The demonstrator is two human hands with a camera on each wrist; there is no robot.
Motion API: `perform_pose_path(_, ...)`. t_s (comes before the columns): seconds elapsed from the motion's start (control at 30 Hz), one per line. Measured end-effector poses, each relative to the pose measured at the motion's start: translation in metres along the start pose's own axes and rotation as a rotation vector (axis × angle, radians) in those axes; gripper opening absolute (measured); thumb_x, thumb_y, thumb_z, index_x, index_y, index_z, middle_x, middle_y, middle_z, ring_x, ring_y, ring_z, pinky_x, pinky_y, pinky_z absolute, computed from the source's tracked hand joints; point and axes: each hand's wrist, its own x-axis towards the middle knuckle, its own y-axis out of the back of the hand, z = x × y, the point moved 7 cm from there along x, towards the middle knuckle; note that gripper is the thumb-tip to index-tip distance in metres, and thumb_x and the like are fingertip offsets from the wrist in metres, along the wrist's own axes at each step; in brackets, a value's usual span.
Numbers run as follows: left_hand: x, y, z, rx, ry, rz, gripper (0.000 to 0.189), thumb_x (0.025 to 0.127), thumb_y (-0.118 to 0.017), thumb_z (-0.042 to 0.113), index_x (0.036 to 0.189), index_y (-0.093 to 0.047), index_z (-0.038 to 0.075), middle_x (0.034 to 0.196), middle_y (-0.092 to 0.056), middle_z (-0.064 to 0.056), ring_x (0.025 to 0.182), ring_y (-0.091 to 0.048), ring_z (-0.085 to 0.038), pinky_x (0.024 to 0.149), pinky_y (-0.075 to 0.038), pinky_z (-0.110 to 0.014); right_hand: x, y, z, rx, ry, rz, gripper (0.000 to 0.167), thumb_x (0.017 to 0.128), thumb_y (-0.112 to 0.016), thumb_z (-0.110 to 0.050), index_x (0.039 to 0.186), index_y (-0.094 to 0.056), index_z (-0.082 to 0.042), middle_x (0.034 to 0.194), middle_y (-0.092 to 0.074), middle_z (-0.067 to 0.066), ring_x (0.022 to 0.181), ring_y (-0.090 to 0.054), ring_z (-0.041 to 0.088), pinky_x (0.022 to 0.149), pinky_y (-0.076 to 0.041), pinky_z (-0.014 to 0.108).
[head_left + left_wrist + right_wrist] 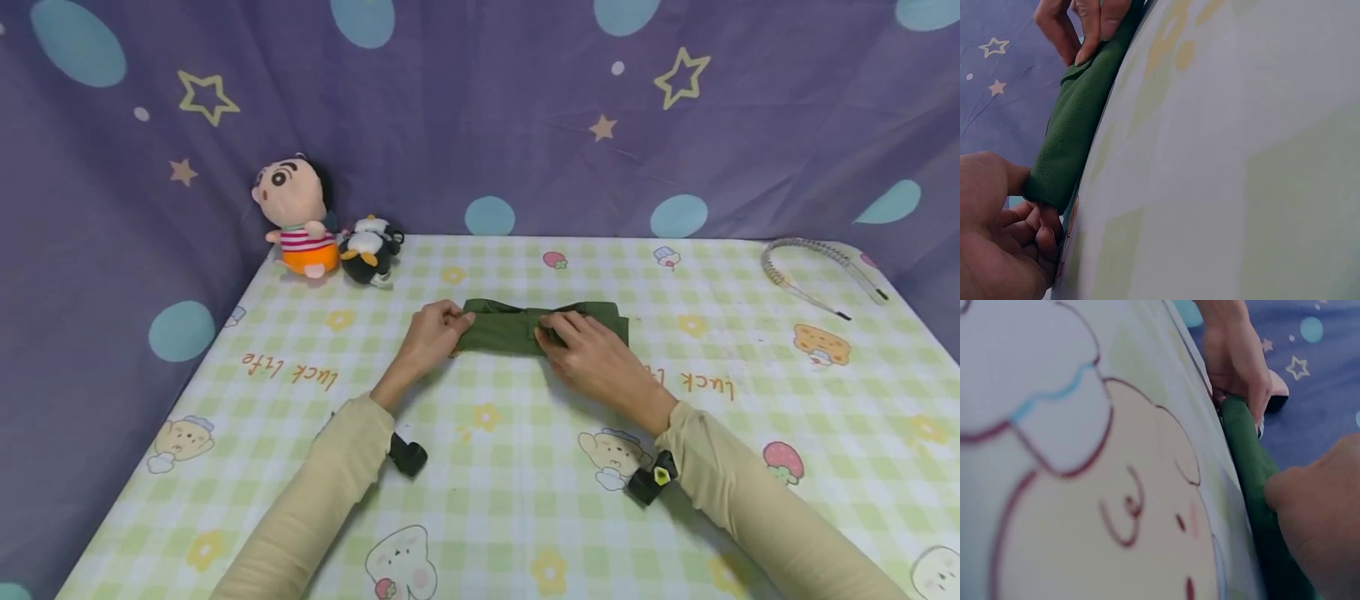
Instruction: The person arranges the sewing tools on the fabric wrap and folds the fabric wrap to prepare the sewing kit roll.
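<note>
A dark green cloth point(498, 332), folded into a long flat bundle, lies across the table in front of me. My left hand point(435, 337) pinches its left end; in the left wrist view the thumb is on top and the curled fingers are underneath. Right of the bundle's middle, my right hand point(592, 354) grips a fold with thumb and fingers. In the left wrist view those right fingertips point(1082, 56) press at a raised flap of the cloth. The right wrist view shows the cloth point(1250, 456) stretching between both hands. Part of it is hidden under my right hand.
A plush boy doll point(300, 221) and a small black-and-white plush penguin point(369, 250) sit at the back left corner. A thin headband point(810, 250) lies at the back right. Behind the checked tablecloth point(480, 492) hangs a purple patterned curtain point(480, 125).
</note>
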Motion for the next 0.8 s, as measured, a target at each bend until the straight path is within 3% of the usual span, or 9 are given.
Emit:
perform_pose_path(0.23,0.0,0.0,0.0,-0.027,0.001,0.007,0.023,0.108,-0.059,0.021,0.106,-0.065,-0.002,0.068,-0.057,-0.008,0.056,-0.062,-0.02,0.062,-0.054,-0.035,-0.005,0.0,0.009,0.19,-0.062,0.078,0.042,0.087,-0.08,-0.002,0.127,-0.07,0.005,0.13,-0.062,0.022,0.106,-0.063,0.035,0.086,-0.055,0.045)
perform_pose_path(0.4,0.001,-0.001,0.0,-0.025,0.009,0.008,0.023,0.108,-0.06,0.021,0.106,-0.065,-0.001,0.068,-0.057,-0.007,0.056,-0.062,-0.019,0.061,-0.055,-0.035,-0.008,-0.002,0.016,0.287,-0.122,0.126,0.038,0.09,-0.076,0.001,0.127,-0.069,0.005,0.128,-0.064,0.022,0.11,-0.063,0.035,0.091,-0.054,0.047)
perform_pose_path(0.63,0.002,-0.003,-0.002,-0.012,0.018,0.007,0.024,0.108,-0.06,0.022,0.106,-0.065,-0.001,0.069,-0.059,-0.007,0.056,-0.063,-0.019,0.061,-0.056,-0.036,-0.007,-0.002,0.021,0.327,-0.166,0.161,0.033,0.092,-0.075,0.0,0.124,-0.069,0.005,0.125,-0.065,0.02,0.112,-0.063,0.035,0.093,-0.053,0.047)
perform_pose_path(0.8,0.003,-0.002,-0.003,0.008,0.012,0.022,0.024,0.108,-0.06,0.022,0.105,-0.066,-0.001,0.071,-0.061,-0.009,0.055,-0.062,-0.019,0.06,-0.055,-0.035,-0.001,-0.005,0.024,0.349,-0.191,0.182,0.027,0.094,-0.072,0.001,0.12,-0.066,0.005,0.117,-0.065,0.017,0.102,-0.062,0.032,0.086,-0.053,0.043)
